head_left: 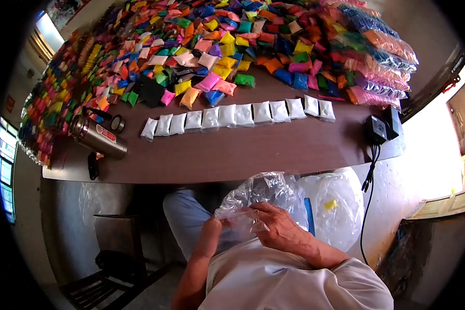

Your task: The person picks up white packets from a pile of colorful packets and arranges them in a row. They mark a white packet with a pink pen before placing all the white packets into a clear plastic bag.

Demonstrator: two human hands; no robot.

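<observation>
A clear plastic bag [274, 187] is held over my lap, below the table's near edge. My right hand [278, 225] grips the bag's rim with bent fingers. On the other side of the rim, my left hand [211, 233] is closed on the plastic, with most of its fingers hidden. The bag looks empty and its upper part puffs outward. Beyond it on the brown table [232, 155], several small white packets [227, 115] lie side by side in a long row.
Piles of small coloured packets [212, 51] cover the table's back and left. Clear bags of sorted packets [382, 57] are stacked at right. A steel flask [99, 137] lies at left; a black adapter [377, 129] with a cable is at right. A large translucent bag [336, 212] hangs beside my lap.
</observation>
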